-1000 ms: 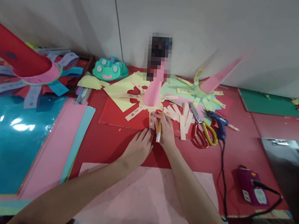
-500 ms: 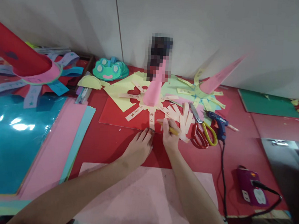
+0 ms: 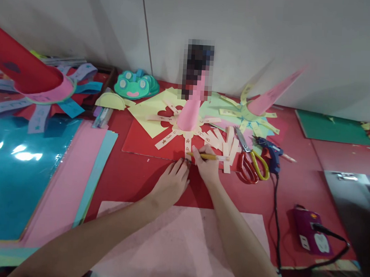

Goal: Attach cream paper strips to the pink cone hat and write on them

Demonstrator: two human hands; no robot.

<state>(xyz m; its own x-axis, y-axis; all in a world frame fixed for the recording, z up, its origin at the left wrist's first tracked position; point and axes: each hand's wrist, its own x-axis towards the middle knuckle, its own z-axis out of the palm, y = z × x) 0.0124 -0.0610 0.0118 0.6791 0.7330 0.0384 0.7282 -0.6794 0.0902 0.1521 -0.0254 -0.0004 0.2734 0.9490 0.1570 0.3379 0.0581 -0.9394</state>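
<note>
My right hand [image 3: 206,165] is closed around a yellow pen [image 3: 207,156], whose tip touches a pale paper strip [image 3: 188,147] bearing handwritten marks. My left hand [image 3: 174,177] lies at the strip's lower end, its fingers stretched out over the edge of a red board [image 3: 141,142]. The strip hangs from a scalloped pale base with several other lettered strips around it. A pink paper cone [image 3: 189,113] rises from the middle of that base. Loose blank strips [image 3: 230,145] lie just right of the pen, partly overlapping.
Scissors [image 3: 249,159] and a blue glue gun [image 3: 273,154] lie to the right, its cord trailing near a purple power box [image 3: 312,232]. Behind stand another pink cone [image 3: 272,95] and green frog cutouts [image 3: 134,85]. A red cone [image 3: 26,68] and coloured sheets [image 3: 66,185] are on the left.
My right hand has shifted slightly left and lowered the pen onto the strip; the pen now lies nearly level. My left hand stays in place.
</note>
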